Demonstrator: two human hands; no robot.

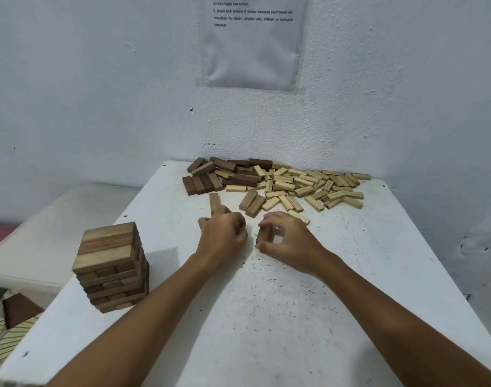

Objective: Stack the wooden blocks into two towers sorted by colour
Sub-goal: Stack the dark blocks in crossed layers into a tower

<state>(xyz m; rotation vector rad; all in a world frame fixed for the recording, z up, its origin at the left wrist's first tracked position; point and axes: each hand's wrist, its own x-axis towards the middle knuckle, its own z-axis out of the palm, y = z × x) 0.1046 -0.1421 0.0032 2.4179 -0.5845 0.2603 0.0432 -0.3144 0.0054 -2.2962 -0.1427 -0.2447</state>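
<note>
Since the blocks are small, light, rigid wood, pinch by the long sides: right hand [290, 241] grip pinches a brown block [263, 234] at frame centre, left hand [224, 233] grip curled, contents unclear, dark tower [111, 268] lower left on desk [350, 275].

You get soft, even, slightly cool light from above; the tower [111, 268] throws a faint shadow to its right across the table [350, 275]. Wide-angle bending curves the edges, and detail is soft.
</note>
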